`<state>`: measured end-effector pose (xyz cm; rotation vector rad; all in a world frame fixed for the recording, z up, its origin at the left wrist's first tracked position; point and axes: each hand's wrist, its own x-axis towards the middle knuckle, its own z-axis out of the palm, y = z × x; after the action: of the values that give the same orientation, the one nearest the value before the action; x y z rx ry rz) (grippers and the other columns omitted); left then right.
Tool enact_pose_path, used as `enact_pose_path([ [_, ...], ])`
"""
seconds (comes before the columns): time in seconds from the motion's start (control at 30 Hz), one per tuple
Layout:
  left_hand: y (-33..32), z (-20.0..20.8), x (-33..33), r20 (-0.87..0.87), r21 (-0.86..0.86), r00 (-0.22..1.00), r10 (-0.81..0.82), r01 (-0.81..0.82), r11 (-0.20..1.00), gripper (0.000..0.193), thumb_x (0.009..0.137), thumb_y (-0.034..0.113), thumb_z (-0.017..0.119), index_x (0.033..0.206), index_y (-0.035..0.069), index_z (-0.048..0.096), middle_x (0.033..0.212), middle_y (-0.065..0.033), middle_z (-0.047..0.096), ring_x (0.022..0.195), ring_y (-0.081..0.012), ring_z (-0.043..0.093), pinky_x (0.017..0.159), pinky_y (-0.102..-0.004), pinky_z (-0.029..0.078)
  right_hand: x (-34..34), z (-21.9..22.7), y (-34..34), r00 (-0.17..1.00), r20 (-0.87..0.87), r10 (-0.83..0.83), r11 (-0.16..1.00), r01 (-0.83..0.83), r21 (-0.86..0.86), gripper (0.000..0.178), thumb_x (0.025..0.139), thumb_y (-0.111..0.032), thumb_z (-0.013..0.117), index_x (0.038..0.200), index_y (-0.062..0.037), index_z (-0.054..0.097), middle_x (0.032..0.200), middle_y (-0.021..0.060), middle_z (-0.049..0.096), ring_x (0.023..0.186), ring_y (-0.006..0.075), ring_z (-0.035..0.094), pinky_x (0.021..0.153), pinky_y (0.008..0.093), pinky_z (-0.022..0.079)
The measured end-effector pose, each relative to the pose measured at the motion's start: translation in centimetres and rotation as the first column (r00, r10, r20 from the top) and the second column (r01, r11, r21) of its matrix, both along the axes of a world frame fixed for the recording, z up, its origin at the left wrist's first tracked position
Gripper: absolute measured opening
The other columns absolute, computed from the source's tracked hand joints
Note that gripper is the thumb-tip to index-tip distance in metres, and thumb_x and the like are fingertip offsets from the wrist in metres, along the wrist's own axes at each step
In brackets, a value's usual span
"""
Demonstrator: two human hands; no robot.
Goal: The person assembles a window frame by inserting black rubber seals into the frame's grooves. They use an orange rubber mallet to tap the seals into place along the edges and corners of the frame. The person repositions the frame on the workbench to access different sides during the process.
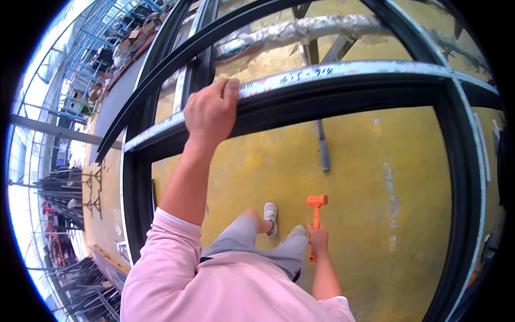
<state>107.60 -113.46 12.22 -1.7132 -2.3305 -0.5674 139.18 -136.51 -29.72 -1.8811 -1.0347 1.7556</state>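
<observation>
A large black window frame (348, 96), its upper face covered with whitish printed film, surrounds me at about waist height. My left hand (210, 110) is closed over its far crossbar, left of the middle, with the thumb lying on top. Down by my right thigh, my right hand (318, 240) grips the handle of an orange mallet (317, 200). The mallet's head points up and away from the frame, touching nothing. A long thin black strip (177, 52) lies slantwise across the frame's far left part.
Beyond the crossbar, a silvery wrapped roll (300, 31) rests on a stand, whose dark leg (323, 153) reaches the yellow floor (257, 161). Stacks of dark profiles (61, 193) stand on the left. Farther off are a grey tabletop (120, 96) and blue racks (88, 40) with boxes.
</observation>
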Motion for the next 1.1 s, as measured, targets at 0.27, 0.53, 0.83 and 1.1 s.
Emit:
enact_pose_path([
  [0.27,-5.2,-13.8,-1.7,-0.508,0.564,0.760,-0.406,0.649,0.510,0.029,0.096,0.016,0.060,0.122,0.007,0.067,0.125,-0.0153,0.066,0.123,-0.0342,0.057,0.107,-0.0488,0.038,-7.2,-7.7,-5.2,0.978,-0.198,0.062,0.975,-0.102,-0.199,0.014,0.093,-0.016,0.060,0.098,-0.0043,0.056,0.063,0.0043,0.054,0.046,0.0141,0.052,0.044,0.0322,0.042],
  [0.53,-36.1,-47.9,-8.2,0.779,-0.620,0.594,-0.202,0.777,-0.108,0.027,0.091,0.018,0.063,0.117,0.009,0.066,0.122,-0.0094,0.065,0.128,-0.0307,0.055,0.118,-0.0549,0.032,-16.4,-15.7,-11.0,0.932,-0.105,0.347,0.914,-0.361,-0.185,0.018,0.095,-0.017,0.061,0.103,-0.0020,0.058,0.074,0.0148,0.060,0.061,0.0303,0.060,0.060,0.0426,0.048],
  [0.83,-67.9,-51.5,-38.7,0.169,-0.914,0.951,0.260,0.052,0.402,0.033,0.083,0.014,0.062,0.115,0.010,0.068,0.124,-0.0107,0.064,0.130,-0.0325,0.054,0.108,-0.0505,0.039,-29.2,-18.5,-17.7,0.941,0.155,0.302,0.809,-0.166,-0.564,0.012,0.099,-0.016,0.058,0.107,-0.0069,0.057,0.071,-0.0006,0.048,0.052,0.0092,0.045,0.048,0.0254,0.035],
  [1.1,-81.8,-50.5,-50.7,0.253,-0.857,0.739,0.625,-0.128,0.499,0.027,0.080,0.014,0.063,0.106,0.012,0.069,0.126,-0.0103,0.063,0.127,-0.0301,0.055,0.104,-0.0502,0.040,-35.8,-26.8,-31.9,0.721,0.300,0.625,0.646,-0.261,-0.718,0.009,0.098,-0.017,0.062,0.096,-0.0147,0.054,0.062,-0.0024,0.046,0.041,0.0107,0.043,0.037,0.0272,0.035],
])
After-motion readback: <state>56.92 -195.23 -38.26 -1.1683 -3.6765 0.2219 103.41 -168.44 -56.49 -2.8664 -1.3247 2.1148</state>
